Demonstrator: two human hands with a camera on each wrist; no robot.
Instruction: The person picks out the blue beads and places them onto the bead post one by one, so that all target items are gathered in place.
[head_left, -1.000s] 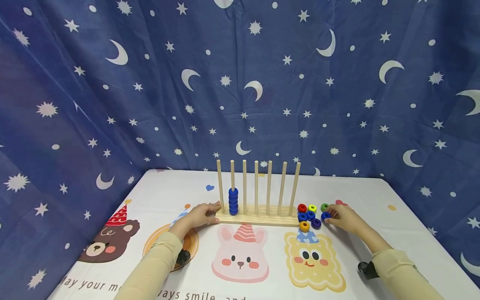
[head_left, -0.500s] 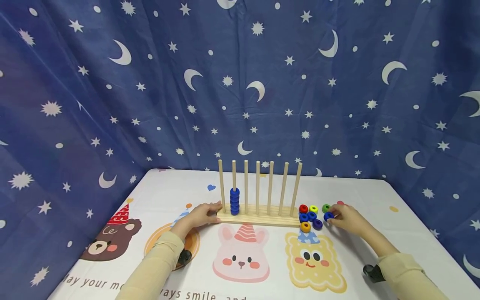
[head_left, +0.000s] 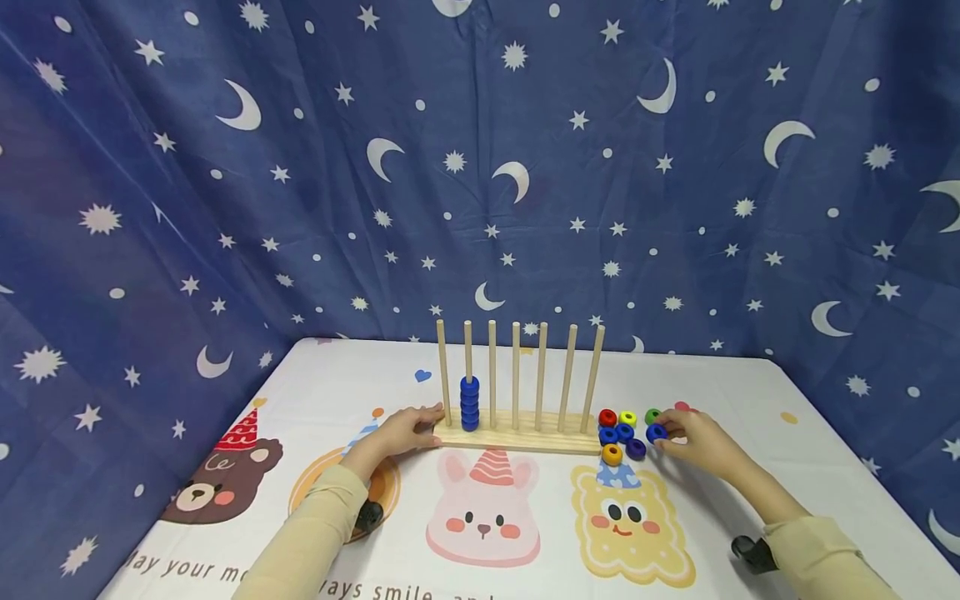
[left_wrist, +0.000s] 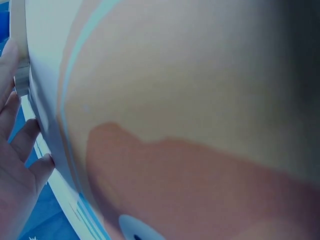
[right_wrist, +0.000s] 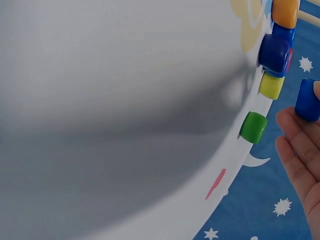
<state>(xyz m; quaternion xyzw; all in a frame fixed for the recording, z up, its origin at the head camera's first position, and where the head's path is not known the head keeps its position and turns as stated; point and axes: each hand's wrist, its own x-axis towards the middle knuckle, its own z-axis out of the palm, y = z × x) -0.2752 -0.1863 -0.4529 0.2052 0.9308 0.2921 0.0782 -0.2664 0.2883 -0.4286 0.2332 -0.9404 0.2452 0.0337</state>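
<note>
A wooden peg rack (head_left: 517, 438) with several upright rods stands on the table; its second rod from the left carries a stack of blue beads (head_left: 469, 404). My left hand (head_left: 402, 431) holds the left end of the rack's base, thumb at the front edge and fingers behind. In the left wrist view, the left hand's (left_wrist: 20, 165) fingers are spread beside the base's end. My right hand (head_left: 697, 442) pinches a blue bead (right_wrist: 306, 100) between thumb and fingers, right of the rack. Clear of the table in the right wrist view, that bead shows a gap to the others.
Loose beads cluster by the rack's right end: red (head_left: 607, 417), yellow (head_left: 627, 418), green (head_left: 652, 416), orange (head_left: 612, 454), purple (head_left: 636, 449) and two blue ones. A printed white cloth (head_left: 555, 517) covers the table. Behind hangs a blue star-and-moon curtain (head_left: 450, 208).
The right hand and forearm have shifted slightly to the right, and the pinched blue bead has come a little away from the cluster. The left hand keeps its hold on the rack.
</note>
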